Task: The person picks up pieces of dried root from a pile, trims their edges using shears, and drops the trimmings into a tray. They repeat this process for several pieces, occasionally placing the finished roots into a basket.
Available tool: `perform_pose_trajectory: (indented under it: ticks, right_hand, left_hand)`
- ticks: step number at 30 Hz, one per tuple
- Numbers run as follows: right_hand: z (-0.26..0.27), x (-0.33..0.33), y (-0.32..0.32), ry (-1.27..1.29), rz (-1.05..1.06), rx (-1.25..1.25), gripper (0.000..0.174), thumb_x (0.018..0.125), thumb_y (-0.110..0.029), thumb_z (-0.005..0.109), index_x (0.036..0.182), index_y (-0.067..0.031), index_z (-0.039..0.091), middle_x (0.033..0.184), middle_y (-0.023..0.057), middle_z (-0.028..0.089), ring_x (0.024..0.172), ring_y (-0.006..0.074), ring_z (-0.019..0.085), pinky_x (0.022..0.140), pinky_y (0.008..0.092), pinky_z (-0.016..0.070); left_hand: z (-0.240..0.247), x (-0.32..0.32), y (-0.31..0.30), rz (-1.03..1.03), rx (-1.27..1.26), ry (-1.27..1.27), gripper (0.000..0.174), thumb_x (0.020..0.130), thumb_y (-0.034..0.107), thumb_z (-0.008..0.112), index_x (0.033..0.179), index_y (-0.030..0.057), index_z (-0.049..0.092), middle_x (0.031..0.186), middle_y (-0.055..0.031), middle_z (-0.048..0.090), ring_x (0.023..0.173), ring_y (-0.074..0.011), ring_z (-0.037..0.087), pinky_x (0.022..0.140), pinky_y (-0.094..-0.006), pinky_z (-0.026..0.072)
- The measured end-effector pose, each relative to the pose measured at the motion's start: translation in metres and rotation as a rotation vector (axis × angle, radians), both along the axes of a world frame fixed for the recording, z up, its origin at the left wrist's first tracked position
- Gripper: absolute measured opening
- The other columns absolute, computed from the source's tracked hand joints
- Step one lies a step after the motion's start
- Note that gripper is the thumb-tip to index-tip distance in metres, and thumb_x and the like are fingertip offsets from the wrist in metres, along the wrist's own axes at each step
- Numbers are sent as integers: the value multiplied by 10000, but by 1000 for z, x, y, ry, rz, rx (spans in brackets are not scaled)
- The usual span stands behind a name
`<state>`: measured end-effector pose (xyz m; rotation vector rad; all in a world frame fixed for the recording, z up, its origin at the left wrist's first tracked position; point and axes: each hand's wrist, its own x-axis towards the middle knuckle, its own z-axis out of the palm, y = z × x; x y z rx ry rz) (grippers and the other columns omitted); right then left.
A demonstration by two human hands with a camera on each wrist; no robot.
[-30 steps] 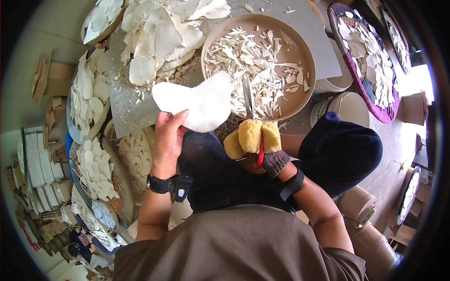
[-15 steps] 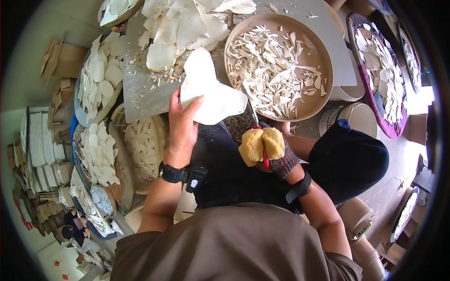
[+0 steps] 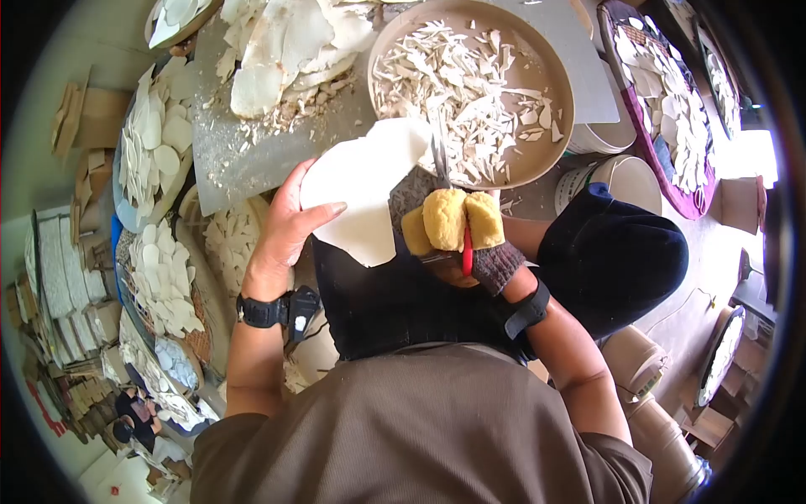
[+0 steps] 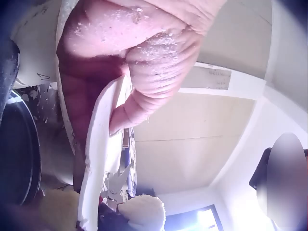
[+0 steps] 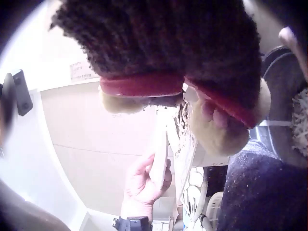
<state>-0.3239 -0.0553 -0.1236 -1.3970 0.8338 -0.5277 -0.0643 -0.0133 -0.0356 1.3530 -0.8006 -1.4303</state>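
A flat white sheet [image 3: 357,189] with an irregular outline is pinched at its left edge by my left hand [image 3: 285,227], thumb on top. In the left wrist view the sheet [image 4: 98,149] appears edge-on between thumb and fingers of the left hand [image 4: 139,53]. My right hand [image 3: 470,252], in a dark knitted glove with yellow padding, grips red-handled scissors [image 3: 440,155] whose blades lie by the sheet's right end. The right wrist view shows the red handles [image 5: 139,85] under the gloved right hand [image 5: 168,43]. Whether blades touch the sheet I cannot tell.
Beyond the scissors a round tan tray [image 3: 564,101] holds many white scraps. Larger white sheets [image 3: 294,50] are piled on a grey board [image 3: 243,168]. Baskets of white pieces [image 3: 164,277] stand at the left, a purple-rimmed one [image 3: 701,202] and a bucket [image 3: 630,181] at the right.
The white sheet has been turned in my left hand, its outline now lying differently. That hand has moved left and lower compared with a moment ago. The right hand still grips the scissors.
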Motion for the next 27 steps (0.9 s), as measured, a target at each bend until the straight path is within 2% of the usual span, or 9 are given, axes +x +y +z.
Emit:
perform_pose_trajectory:
  ticks: [7, 9, 12, 16, 19, 21, 23, 25, 27]
  right_hand:
    - [-2, -12, 1, -66, -34, -168, 278, 868, -154, 545, 1114, -37, 487, 1069, 100, 554, 983, 192, 553, 864, 311, 458]
    - [-5, -20, 1, -241, -36, 210, 254, 896, -137, 512, 1128, -44, 469, 1057, 101, 556, 963, 176, 562, 819, 303, 485]
    - [26, -5, 2, -26, -3, -109, 295, 602, -206, 723, 837, -78, 600, 801, 116, 628, 767, 314, 602, 666, 383, 488]
    - [1, -11, -2, -275, -36, 640, 603, 819, -602, 432, 1038, -51, 540, 798, 142, 605, 754, 260, 598, 658, 385, 484]
    - [17, -10, -11, -308, 190, 380, 368, 911, -319, 512, 1115, -13, 487, 870, 160, 584, 715, 229, 580, 626, 299, 492]
    - [12, -11, -13, -432, 185, 612, 299, 895, -170, 549, 1139, -12, 482, 953, 149, 582, 853, 218, 583, 691, 293, 497]
    - [11, 0, -13, -279, 158, 39, 284, 869, -174, 588, 1110, -56, 495, 968, 79, 583, 860, 174, 579, 704, 278, 485]
    - [35, -4, -9, -169, 172, -1, 335, 856, -219, 609, 1140, -82, 495, 1090, 34, 559, 983, 151, 544, 828, 293, 452]
    - [30, -4, -8, -538, 53, 780, 408, 855, -286, 603, 1183, -88, 463, 1091, 50, 555, 1014, 175, 534, 881, 311, 429]
  left_hand:
    - [7, 7, -3, 126, -50, -25, 561, 740, -7, 630, 1254, -5, 403, 1138, -111, 556, 1022, -161, 555, 896, -287, 437]
    - [-3, 13, -8, 359, -146, -94, 538, 760, -5, 627, 1242, -20, 388, 1028, -127, 611, 878, -153, 616, 769, -261, 507]
    - [-3, 29, -12, 486, -157, -125, 453, 816, 20, 602, 1220, -34, 406, 999, -139, 621, 855, -138, 618, 714, -245, 519]
    - [9, 40, -9, 412, -145, -121, 402, 846, 45, 572, 1212, -32, 425, 1004, -132, 620, 871, -141, 615, 730, -245, 512]
    - [16, 39, -8, 323, -134, -113, 364, 861, 52, 544, 1201, -28, 444, 1017, -119, 617, 889, -139, 609, 759, -246, 503]
    - [18, 36, -8, 263, -142, -58, 356, 858, 35, 550, 1195, -29, 455, 986, -97, 625, 855, -108, 605, 741, -226, 497]
    - [19, 31, -7, 145, -94, -27, 337, 862, 31, 544, 1187, -19, 470, 986, -80, 624, 853, -97, 600, 751, -228, 492]
    - [18, 22, -5, 38, -79, 19, 315, 871, 38, 540, 1179, 0, 489, 991, -56, 622, 864, -83, 588, 768, -233, 482]
    - [19, 18, -2, -104, -3, -1, 314, 871, 55, 553, 1176, 1, 495, 1014, -53, 617, 884, -76, 578, 773, -237, 481]
